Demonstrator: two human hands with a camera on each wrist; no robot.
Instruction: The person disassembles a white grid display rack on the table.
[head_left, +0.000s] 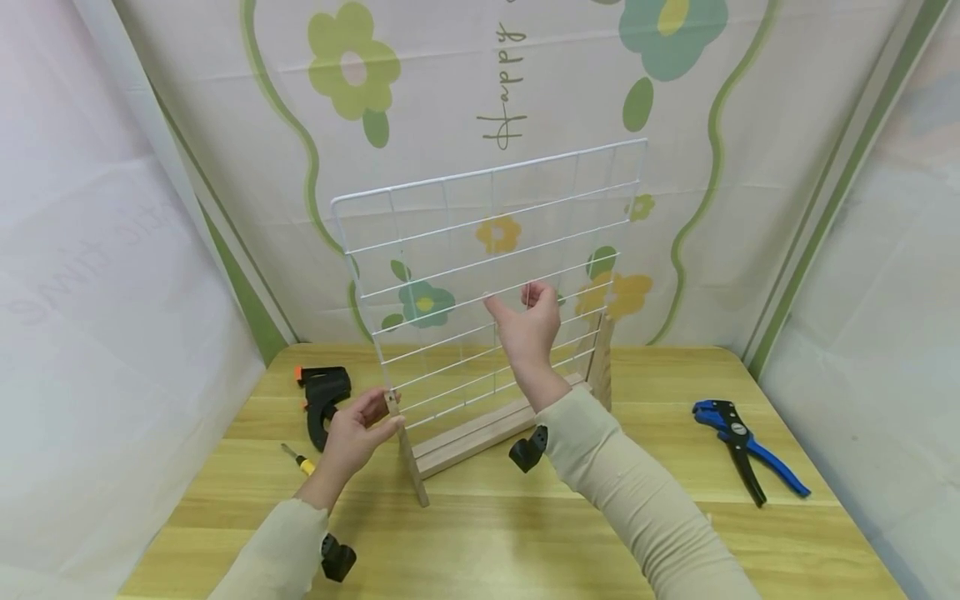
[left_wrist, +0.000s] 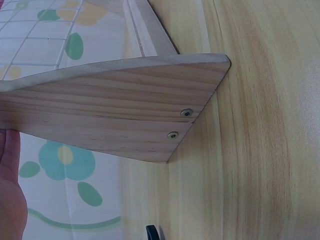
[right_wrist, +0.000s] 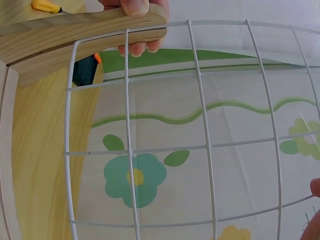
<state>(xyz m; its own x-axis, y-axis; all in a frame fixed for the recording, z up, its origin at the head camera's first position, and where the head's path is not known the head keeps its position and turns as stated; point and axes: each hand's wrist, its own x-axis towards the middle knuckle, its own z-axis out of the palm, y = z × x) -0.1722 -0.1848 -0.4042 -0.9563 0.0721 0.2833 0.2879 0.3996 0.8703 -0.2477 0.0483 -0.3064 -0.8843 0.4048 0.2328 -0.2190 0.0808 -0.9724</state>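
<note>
Grid (head_left: 492, 259) of white wire, rising from wooden stand (head_left: 480, 436), probably light, stiff, slightly springy, slick-coated, best held by its thicker rim; left hand (head_left: 354, 433) pinches side piece (left_wrist: 107, 107) near its top, right hand (head_left: 531, 333) at mid-grid, cannot tell whether pinching wire.
</note>
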